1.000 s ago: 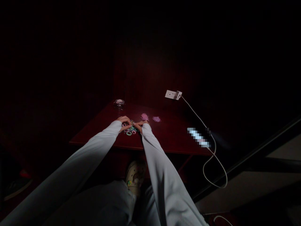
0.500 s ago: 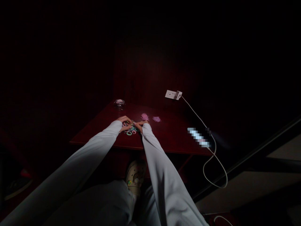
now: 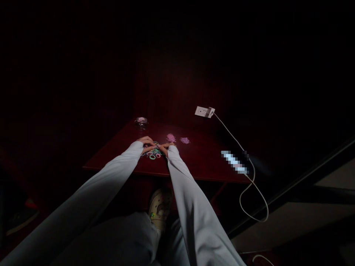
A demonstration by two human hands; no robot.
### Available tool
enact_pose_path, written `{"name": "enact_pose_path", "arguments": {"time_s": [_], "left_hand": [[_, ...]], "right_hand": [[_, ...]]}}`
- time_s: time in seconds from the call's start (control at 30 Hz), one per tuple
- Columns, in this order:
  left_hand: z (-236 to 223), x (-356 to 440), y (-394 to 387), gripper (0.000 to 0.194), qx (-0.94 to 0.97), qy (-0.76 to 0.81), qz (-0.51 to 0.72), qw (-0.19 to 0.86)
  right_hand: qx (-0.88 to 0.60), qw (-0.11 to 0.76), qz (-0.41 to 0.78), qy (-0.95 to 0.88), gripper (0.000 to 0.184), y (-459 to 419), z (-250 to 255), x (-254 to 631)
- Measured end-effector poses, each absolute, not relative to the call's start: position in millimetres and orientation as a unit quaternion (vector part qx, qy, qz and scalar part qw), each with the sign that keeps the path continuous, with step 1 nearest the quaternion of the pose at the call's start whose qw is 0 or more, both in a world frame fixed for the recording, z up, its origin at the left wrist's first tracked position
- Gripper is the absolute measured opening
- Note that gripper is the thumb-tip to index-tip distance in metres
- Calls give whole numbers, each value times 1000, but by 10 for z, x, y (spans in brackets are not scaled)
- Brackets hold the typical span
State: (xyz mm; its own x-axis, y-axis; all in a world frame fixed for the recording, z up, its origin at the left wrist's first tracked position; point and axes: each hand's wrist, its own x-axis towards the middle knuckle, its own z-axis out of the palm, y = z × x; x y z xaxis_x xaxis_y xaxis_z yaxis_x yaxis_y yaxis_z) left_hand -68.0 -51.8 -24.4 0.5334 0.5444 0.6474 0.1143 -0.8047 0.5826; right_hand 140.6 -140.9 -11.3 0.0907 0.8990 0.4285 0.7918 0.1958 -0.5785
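Note:
A loose heap of coloured hair ties [image 3: 152, 157], green, pink and teal among them, lies near the front of the dark red table [image 3: 111, 157]. My left hand [image 3: 146, 142] reaches over the heap from the left, its thumb and fingers drawn towards each other at the tips. From the other side my right hand [image 3: 165, 147] meets it, and the fingertips of both come together above the heap. Whatever lies between the fingers is too small and dim to make out. Just beyond my right hand sit a pink pile [image 3: 171, 137] and a purple pile [image 3: 185, 140] of tiny bands.
At the table's back left stands a clear round jar [image 3: 141, 123] with something pale pink on top. A white wall socket [image 3: 204, 112] holds a plug, and its white cable [image 3: 229, 128] runs to a blurred-out device [image 3: 234, 161] at the right. A clog [image 3: 160, 208] shows under the table.
My left fingers have drawn closer to the thumb and in towards my right hand. The right hand is almost unmoved, and the piles and jar stay put.

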Motion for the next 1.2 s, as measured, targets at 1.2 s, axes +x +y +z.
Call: {"name": "enact_pose_path", "arguments": {"time_s": [1.2], "left_hand": [[-107,-681,-621,12,788,447,394,155]], "right_hand": [[-607,362,14,-707,18,-1697,54,1166]]}}
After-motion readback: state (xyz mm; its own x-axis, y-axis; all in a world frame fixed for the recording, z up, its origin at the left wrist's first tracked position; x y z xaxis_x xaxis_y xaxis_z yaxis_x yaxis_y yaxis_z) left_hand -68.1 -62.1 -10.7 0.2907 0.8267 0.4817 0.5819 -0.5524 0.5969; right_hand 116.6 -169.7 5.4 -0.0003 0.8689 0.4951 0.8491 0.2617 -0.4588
